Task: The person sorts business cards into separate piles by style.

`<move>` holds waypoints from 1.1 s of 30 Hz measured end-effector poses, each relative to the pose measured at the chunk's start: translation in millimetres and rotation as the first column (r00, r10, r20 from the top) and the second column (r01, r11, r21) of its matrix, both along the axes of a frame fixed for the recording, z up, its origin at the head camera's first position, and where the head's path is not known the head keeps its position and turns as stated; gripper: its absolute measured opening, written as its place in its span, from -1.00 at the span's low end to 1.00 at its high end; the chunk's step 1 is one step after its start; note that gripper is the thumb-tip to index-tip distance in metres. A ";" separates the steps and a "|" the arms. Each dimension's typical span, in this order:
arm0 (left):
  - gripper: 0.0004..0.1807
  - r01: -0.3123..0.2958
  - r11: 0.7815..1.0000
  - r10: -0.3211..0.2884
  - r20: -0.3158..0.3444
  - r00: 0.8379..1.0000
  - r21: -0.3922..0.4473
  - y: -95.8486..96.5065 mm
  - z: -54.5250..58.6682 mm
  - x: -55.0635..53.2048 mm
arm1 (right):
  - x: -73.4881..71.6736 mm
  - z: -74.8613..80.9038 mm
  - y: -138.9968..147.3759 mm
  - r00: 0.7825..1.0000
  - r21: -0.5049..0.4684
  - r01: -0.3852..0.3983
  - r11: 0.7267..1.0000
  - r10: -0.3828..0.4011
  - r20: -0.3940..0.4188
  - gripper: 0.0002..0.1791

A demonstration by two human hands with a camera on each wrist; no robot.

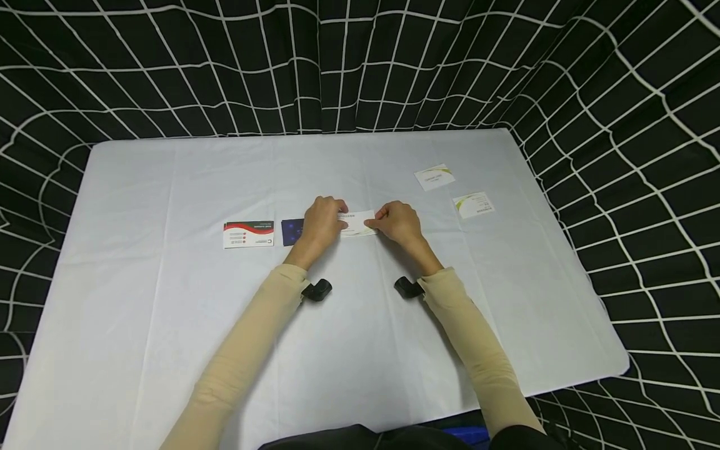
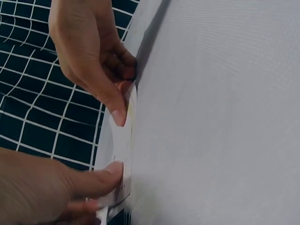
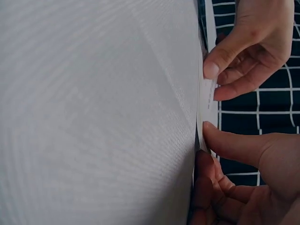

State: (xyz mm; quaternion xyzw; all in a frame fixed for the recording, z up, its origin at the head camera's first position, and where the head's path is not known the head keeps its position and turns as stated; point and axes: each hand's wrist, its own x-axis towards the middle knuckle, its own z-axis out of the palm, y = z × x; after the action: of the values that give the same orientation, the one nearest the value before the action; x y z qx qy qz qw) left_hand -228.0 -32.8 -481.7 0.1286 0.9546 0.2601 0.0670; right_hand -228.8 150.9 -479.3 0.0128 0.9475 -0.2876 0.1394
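A white business card with printed text lies between the two hands near the table's middle. My left hand pinches its left end, thumb on the face. At the right end, my right hand pinches the card between thumb and curled fingers. The left wrist view shows both thumbs on the white card. Seen from the right wrist, the fingers of the right hand reach behind the card's edge. Left of the left hand is a dark blue card, partly covered by that hand.
A red, green and white card stack lies further left. Two white cards with green-yellow marks, an upper one and a lower one, lie at the right. Black walls with white netting surround the white-covered table.
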 end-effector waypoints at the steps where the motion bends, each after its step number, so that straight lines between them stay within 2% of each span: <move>1: -0.67 -0.004 1.000 0.004 -0.005 1.000 -0.009 0.3 0.1 0.0 | -0.6 0.3 -0.3 1.000 -0.001 -0.004 1.000 0.004 -0.006 -0.66; 10: -0.69 0.008 0.992 -0.015 -0.051 0.999 -0.123 5.5 2.6 -1.1 | 0.7 5.5 -6.5 0.999 -0.032 -0.018 0.999 0.017 -0.035 -0.78; 16: -0.80 0.031 0.987 -0.040 -0.052 0.998 -0.161 3.4 5.3 -5.7 | -5.0 8.7 -10.8 0.997 -0.002 -0.068 0.998 0.068 -0.032 -0.78; 19: -0.72 0.030 0.989 -0.038 -0.051 0.998 -0.145 5.1 10.3 -8.2 | -10.1 13.6 -7.0 0.997 -0.014 -0.066 0.998 0.065 -0.050 -0.72; 23: -0.51 0.010 0.998 -0.011 -0.022 1.000 -0.055 17.5 14.8 -9.7 | -21.1 19.4 10.0 0.995 -0.015 -0.005 1.000 0.004 -0.100 -0.67; 25: -0.46 0.018 1.000 -0.018 -0.002 1.000 -0.007 29.1 14.0 -10.5 | -28.8 18.4 23.8 0.992 0.004 0.043 0.999 -0.042 -0.120 -0.65; 30: -0.43 0.063 0.996 -0.065 0.032 0.997 0.066 67.3 9.1 -14.2 | -54.5 1.6 63.7 0.968 0.044 0.176 0.983 -0.165 -0.188 -0.52; 33: -0.42 0.064 0.994 -0.067 0.034 0.997 0.086 86.2 8.1 -19.2 | -71.4 -6.2 81.8 0.955 0.071 0.231 0.970 -0.211 -0.210 -0.44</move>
State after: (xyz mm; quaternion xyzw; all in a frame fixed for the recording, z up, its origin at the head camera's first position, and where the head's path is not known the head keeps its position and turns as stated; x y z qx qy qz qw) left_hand -247.2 53.4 -473.6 0.1577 0.9366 0.3003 0.0878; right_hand -300.2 232.7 -485.5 0.0963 0.9618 -0.2560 0.0094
